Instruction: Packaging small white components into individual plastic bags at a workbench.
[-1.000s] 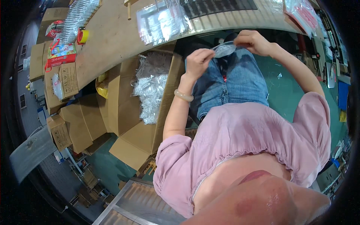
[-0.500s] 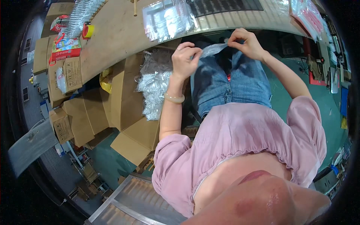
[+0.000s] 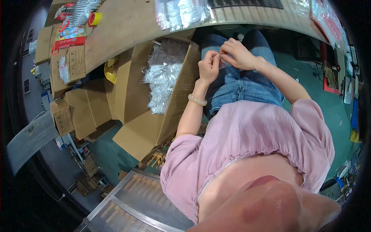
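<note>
Both hands meet above my lap, with a small clear plastic bag [image 3: 223, 64] between them, mostly hidden by the fingers. My left hand [image 3: 209, 69], with a pale bangle [image 3: 197, 100] at its wrist, is closed on the bag's left side. My right hand [image 3: 238, 55] reaches across from the right, its fingertips pinched on the bag close to the left fingers. To the left of my left forearm, an open cardboard box [image 3: 133, 85] holds a heap of small clear bags [image 3: 162, 83] with whitish contents.
A worktable [image 3: 127, 27] runs along the top, bearing a stack of clear plastic bags [image 3: 181, 13], a yellow tape roll [image 3: 94, 18] and a red carton [image 3: 70, 38]. Pink-and-clear packages [image 3: 328, 21] lie at the far right. A metal-framed surface [image 3: 143, 201] is at lower left.
My hands have come together and lower, from holding the bag stretched between them to gathering it close. The view has shifted slightly, showing more of the open box's right wall.
</note>
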`<action>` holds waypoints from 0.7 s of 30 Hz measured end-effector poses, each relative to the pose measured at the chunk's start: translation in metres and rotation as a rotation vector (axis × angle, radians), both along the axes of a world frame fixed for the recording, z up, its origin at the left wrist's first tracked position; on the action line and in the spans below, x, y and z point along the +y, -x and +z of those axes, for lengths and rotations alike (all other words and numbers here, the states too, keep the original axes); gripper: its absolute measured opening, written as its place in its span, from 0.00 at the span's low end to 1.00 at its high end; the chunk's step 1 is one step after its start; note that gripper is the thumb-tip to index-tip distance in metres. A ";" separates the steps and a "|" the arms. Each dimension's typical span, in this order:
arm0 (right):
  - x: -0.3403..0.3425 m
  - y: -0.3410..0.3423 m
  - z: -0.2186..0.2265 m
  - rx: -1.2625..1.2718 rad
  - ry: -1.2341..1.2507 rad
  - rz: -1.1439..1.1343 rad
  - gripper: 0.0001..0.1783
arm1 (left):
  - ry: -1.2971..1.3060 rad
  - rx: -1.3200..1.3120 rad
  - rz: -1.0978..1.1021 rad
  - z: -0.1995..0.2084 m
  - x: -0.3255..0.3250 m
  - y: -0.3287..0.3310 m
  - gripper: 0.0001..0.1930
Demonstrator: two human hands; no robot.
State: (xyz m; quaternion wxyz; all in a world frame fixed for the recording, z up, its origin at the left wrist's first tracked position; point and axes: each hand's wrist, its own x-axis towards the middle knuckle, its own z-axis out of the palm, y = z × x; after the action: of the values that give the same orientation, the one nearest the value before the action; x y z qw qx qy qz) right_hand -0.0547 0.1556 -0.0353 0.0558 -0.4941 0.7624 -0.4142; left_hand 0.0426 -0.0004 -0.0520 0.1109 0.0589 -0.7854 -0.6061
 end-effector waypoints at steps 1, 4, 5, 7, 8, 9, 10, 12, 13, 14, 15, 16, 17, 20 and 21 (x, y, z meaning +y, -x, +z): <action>-0.002 0.002 0.002 0.004 -0.013 0.011 0.07 | 0.007 -0.019 -0.011 0.003 -0.001 0.001 0.05; -0.003 0.000 0.004 -0.057 -0.019 0.031 0.06 | 0.016 -0.071 -0.028 0.013 -0.001 -0.003 0.06; -0.002 0.000 0.005 -0.114 -0.010 0.036 0.05 | 0.057 -0.068 -0.013 0.018 -0.005 -0.004 0.06; 0.000 0.003 0.009 -0.171 -0.001 0.046 0.05 | 0.137 -0.061 0.020 0.029 -0.017 -0.007 0.06; 0.003 0.006 0.011 -0.175 0.004 0.048 0.05 | 0.138 -0.060 0.024 0.032 -0.023 -0.011 0.06; 0.006 0.009 0.013 -0.180 0.010 0.048 0.05 | 0.144 -0.058 0.051 0.034 -0.031 -0.015 0.06; 0.009 0.011 0.014 -0.183 0.017 0.049 0.05 | 0.150 -0.056 0.079 0.036 -0.040 -0.020 0.06; 0.022 0.017 0.007 -0.154 0.029 0.009 0.05 | 0.164 -0.048 0.170 0.050 -0.060 -0.029 0.05; 0.029 0.021 0.003 -0.127 0.037 -0.035 0.05 | 0.171 -0.041 0.233 0.061 -0.073 -0.033 0.05; 0.036 0.026 0.000 -0.099 0.047 -0.080 0.04 | 0.127 -0.064 0.323 0.073 -0.090 -0.038 0.04; 0.044 0.030 -0.003 -0.096 0.052 -0.084 0.04 | 0.081 -0.087 0.412 0.084 -0.112 -0.041 0.03; 0.049 0.031 -0.004 -0.240 0.044 -0.135 0.04 | 0.181 -0.176 0.469 0.093 -0.138 -0.040 0.05; 0.054 0.029 -0.004 -0.385 0.033 -0.185 0.04 | 0.278 -0.268 0.525 0.100 -0.158 -0.040 0.08; 0.047 0.020 0.000 -0.490 0.056 -0.217 0.04 | 0.842 -0.313 0.405 0.102 -0.178 0.005 0.15; 0.040 0.017 -0.001 -0.456 0.087 -0.203 0.04 | 0.770 -0.329 0.372 0.103 -0.167 0.030 0.16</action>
State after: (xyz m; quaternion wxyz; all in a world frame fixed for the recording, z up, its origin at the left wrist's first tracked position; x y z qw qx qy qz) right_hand -0.0713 0.1955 -0.0359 0.1631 -0.3104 0.7573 -0.5510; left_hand 0.0121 -0.1673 0.0513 0.1054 0.2487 -0.9368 -0.2222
